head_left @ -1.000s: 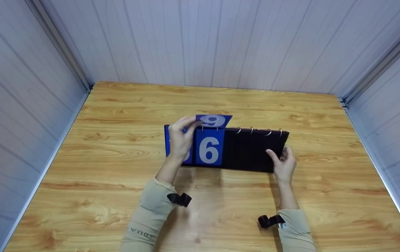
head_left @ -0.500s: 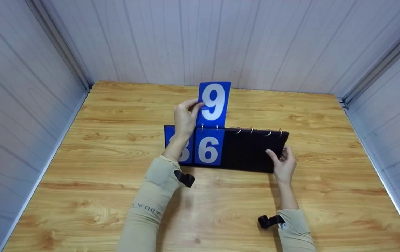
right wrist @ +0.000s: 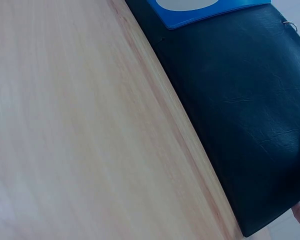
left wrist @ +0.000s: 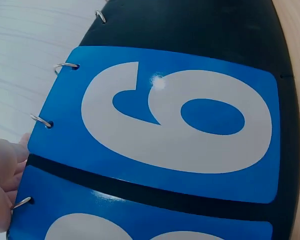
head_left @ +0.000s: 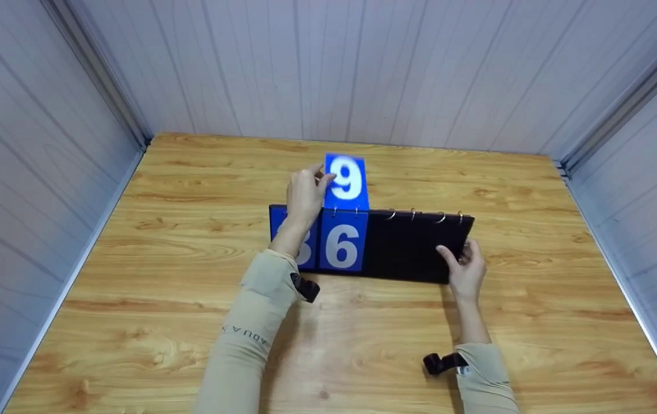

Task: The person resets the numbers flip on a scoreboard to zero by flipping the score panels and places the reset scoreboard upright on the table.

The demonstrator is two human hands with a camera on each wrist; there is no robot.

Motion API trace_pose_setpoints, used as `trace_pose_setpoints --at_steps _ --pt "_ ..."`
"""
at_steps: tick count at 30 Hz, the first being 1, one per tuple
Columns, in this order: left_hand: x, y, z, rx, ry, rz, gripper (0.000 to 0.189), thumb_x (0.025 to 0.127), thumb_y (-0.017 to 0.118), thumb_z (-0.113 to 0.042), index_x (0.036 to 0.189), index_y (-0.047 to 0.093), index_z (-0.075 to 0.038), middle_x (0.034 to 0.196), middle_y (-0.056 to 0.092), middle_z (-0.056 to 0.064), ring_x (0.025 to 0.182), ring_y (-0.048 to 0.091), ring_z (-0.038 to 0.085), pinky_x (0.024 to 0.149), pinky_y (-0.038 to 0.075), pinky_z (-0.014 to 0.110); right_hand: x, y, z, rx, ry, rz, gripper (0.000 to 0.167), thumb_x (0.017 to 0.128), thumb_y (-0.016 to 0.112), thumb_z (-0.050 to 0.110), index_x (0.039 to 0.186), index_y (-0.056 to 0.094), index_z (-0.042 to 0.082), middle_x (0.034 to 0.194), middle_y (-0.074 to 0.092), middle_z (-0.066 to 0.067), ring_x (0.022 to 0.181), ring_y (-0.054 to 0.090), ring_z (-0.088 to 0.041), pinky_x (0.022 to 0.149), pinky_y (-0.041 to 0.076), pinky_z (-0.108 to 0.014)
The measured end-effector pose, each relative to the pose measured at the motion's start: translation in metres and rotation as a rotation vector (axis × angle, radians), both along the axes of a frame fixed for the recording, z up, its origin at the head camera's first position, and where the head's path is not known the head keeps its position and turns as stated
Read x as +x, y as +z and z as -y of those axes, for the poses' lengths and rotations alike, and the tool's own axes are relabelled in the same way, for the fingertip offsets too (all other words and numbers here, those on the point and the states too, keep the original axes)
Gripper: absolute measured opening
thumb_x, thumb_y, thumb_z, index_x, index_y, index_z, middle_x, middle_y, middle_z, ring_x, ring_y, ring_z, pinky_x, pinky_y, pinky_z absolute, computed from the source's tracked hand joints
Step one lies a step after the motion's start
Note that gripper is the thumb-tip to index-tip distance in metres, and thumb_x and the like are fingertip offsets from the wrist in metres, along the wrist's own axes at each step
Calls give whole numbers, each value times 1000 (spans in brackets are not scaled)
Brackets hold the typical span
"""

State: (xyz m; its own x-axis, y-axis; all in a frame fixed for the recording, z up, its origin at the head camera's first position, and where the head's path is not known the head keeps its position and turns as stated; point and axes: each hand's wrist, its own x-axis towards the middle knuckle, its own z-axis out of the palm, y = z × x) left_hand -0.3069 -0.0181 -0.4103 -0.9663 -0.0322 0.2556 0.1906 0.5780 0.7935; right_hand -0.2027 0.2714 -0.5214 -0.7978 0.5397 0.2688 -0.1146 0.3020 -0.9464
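we seem mid-flip — left hand (head_left: pixel 304 194) pinching the blue 9 card (head_left: pixel 347 182) above the black flip scoreboard (head_left: pixel 406 247) on the wooden table (head_left: pixel 190 247), right hand (head_left: pixel 468 274) gripping its right end — and probably should next lower the card behind.

A wood-grained tabletop (head_left: pixel 190 322) lies between a pale back wall (head_left: pixel 328 69), a left wall (head_left: pixel 23 190) and a right wall (head_left: pixel 650 201), all 3 marked with lines. 2 grey strips (head_left: pixel 97 69), possibly metal, run up the back corners.

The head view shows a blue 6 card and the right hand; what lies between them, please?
In the head view, the board's bare black face lies between the blue 6 card and the right hand.
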Motion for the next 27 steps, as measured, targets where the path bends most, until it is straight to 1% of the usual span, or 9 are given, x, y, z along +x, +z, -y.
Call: trace_pose_setpoints --at_steps 3,7,9,13,16,18,21,23,27 --pt "5 -3 1 -27 2 -79 30 105 72 -12 127 74 9 111 80 25 104 78 37 90 64 46 0 -2 0 -5 5 -15 36 89 87 -4 111 61 -17 82 68 16 72 57 7 70 46 -9" --pt "16 -10 2 -13 1 -212 24 104 71 -4 123 75 11 117 77 27 112 75 41 99 62 49 -1 -5 0 -3 7 -14 36 89 86 -4 111 61 -17 81 66 20 72 57 7 70 46 -9" --pt "22 -15 2 7 6 -281 21 104 70 0 121 75 12 117 76 27 113 74 42 100 62 49 -2 -5 0 1 7 -7 35 90 85 -6 112 61 -17 81 66 20 73 57 8 71 46 -10" --pt "36 -25 2 92 24 -398 19 103 68 6 119 74 13 116 73 27 113 71 43 100 60 51 -2 -5 0 13 3 7 33 90 84 -6 112 61 -17 81 67 17 73 58 8 71 46 -9" --pt "50 -33 1 145 46 -464 19 101 67 8 118 74 13 116 72 27 112 70 43 98 61 51 -2 -4 1 23 -2 11 33 90 84 -6 112 61 -17 82 68 15 73 58 9 71 47 -9" --pt "59 -38 1 154 67 -499 18 99 68 9 116 74 13 115 72 26 111 69 43 97 61 50 -2 -4 1 25 -5 9 33 90 84 -7 111 61 -17 82 68 14 73 58 9 71 47 -9" --pt "73 -46 -1 157 89 -532 18 97 69 10 114 74 13 113 72 26 109 69 41 96 61 48 -2 -5 1 23 -6 10 33 89 85 -7 111 62 -17 82 68 15 73 58 9 71 47 -9" --pt "82 -52 -1 161 90 -530 17 97 69 11 113 73 13 112 72 26 107 70 41 96 61 47 -2 -5 1 19 -3 6 34 89 84 -8 111 61 -18 81 67 17 73 58 9 71 47 -9" --pt "96 -65 -3 170 83 -467 19 98 68 11 116 73 14 113 71 26 107 71 40 97 62 48 -2 -6 1 3 2 -6 35 90 85 -7 112 61 -18 80 65 21 72 58 8 70 47 -9"
